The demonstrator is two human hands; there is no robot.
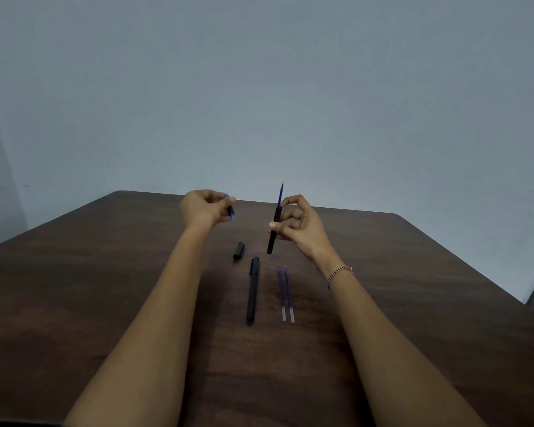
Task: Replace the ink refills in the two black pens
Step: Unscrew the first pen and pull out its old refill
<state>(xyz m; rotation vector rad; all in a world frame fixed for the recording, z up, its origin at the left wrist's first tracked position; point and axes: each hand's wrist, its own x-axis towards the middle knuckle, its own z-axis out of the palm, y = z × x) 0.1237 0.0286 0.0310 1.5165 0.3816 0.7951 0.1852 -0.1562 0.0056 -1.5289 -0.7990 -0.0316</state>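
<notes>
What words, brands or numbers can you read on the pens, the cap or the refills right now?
No text can be read in this view.
Capped black pen on the table: no print shows.
Open pen barrel in the right hand: plain black, no marking visible.
Loose cap and spare refills: too small to tell.
Tip piece in the left hand: blurred, nothing legible.

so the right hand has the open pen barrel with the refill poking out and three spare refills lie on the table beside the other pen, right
Not three: the head view shows two spare refills on the table. The rest holds: the right hand grips the open pen barrel, refill poking out, and the other pen lies beside the spares.
</notes>
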